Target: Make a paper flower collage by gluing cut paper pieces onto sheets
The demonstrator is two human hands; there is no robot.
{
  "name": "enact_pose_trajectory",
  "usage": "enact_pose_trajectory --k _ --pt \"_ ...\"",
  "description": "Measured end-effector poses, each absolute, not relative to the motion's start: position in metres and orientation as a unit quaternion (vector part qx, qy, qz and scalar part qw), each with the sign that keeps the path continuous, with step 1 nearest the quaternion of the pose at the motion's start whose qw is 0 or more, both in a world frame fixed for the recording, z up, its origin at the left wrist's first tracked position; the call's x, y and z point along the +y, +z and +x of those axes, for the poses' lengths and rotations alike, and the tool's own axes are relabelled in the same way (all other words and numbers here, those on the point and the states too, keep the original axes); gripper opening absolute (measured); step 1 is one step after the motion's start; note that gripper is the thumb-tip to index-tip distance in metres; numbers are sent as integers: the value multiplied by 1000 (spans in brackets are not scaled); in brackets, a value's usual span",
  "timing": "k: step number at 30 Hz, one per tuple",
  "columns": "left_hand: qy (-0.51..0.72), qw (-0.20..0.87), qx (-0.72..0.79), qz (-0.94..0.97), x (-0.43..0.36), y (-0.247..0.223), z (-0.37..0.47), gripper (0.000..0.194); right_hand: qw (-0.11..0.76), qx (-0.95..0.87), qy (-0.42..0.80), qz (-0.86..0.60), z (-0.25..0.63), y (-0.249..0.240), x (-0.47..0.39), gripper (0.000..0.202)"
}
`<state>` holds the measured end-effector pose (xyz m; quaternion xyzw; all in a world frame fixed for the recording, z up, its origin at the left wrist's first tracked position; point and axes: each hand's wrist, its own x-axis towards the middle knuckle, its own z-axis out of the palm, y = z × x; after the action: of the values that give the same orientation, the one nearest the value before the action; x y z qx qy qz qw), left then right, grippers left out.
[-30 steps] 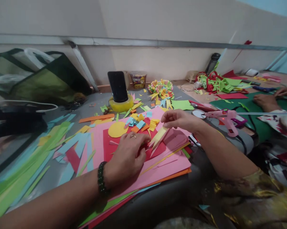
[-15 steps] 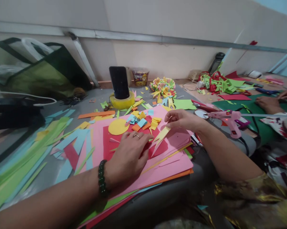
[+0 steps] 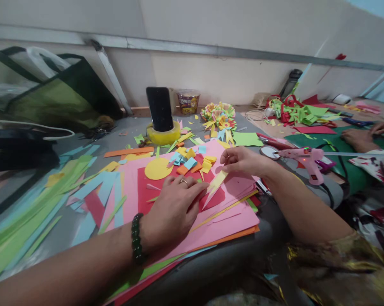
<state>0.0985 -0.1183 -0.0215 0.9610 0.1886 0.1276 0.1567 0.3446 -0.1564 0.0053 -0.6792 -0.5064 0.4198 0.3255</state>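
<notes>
A pale yellow paper strip (image 3: 215, 185) with a forked, pointed end slants over the red paper. My right hand (image 3: 241, 161) pinches its upper end between thumb and curled fingers. My left hand (image 3: 175, 204), with a ring and a green bead bracelet, rests low over the papers, fingers stretched and thumb apart. Its index fingertip meets the side of the strip near the fork; the undersides of the fingers are hidden. A yellow paper circle (image 3: 159, 169) and several small folded paper pieces (image 3: 191, 163) lie just beyond on the red sheet (image 3: 143, 187) and pink sheets (image 3: 236, 221).
A phone (image 3: 160, 109) stands in a yellow tape roll (image 3: 164, 135). A paper flower ball (image 3: 217, 115) and a cup (image 3: 188, 102) are behind. On the right lies a pink glue gun (image 3: 306, 161), near another person's hand (image 3: 357, 140). Long paper strips (image 3: 38, 212) cover the left.
My left index finger has moved slightly right and up, to the side of the yellow strip. The right hand still holds the strip in nearly the same place.
</notes>
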Motion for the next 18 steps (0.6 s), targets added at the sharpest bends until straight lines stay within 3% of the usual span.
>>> enact_pose_trajectory --k 18 --pt "69 131 185 971 -121 -13 103 40 325 -499 399 -697 336 6 -155 17"
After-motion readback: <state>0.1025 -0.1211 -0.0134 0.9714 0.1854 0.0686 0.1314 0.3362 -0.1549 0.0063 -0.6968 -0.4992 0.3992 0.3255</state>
